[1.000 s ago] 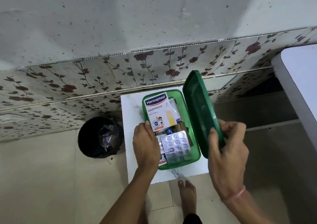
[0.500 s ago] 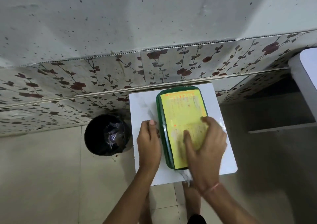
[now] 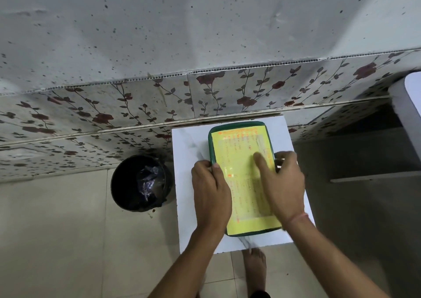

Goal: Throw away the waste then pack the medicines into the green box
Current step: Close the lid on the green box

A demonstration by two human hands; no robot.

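The green box [image 3: 239,135] lies closed on a small white table [image 3: 189,147], its lid covered by a yellow label with orange print. My left hand [image 3: 210,188] grips the box's left edge, thumb on the lid rim. My right hand [image 3: 281,181] lies over the right side of the lid, fingers pressed on the label and curled around the right edge near a small latch. The medicines are hidden inside. A black waste bin [image 3: 140,183] with crumpled dark plastic in it stands on the floor left of the table.
A flowered tile wall [image 3: 227,92] runs just behind the table. A white counter edge [image 3: 407,106] juts in at the right, with a dark recess and a low shelf below it. My bare foot [image 3: 254,265] stands on beige floor tiles under the table's near edge.
The lid went from standing open to shut over the medicines. My right hand slid from the lid's middle to its right edge; my left hand moved onto the box's left rim.
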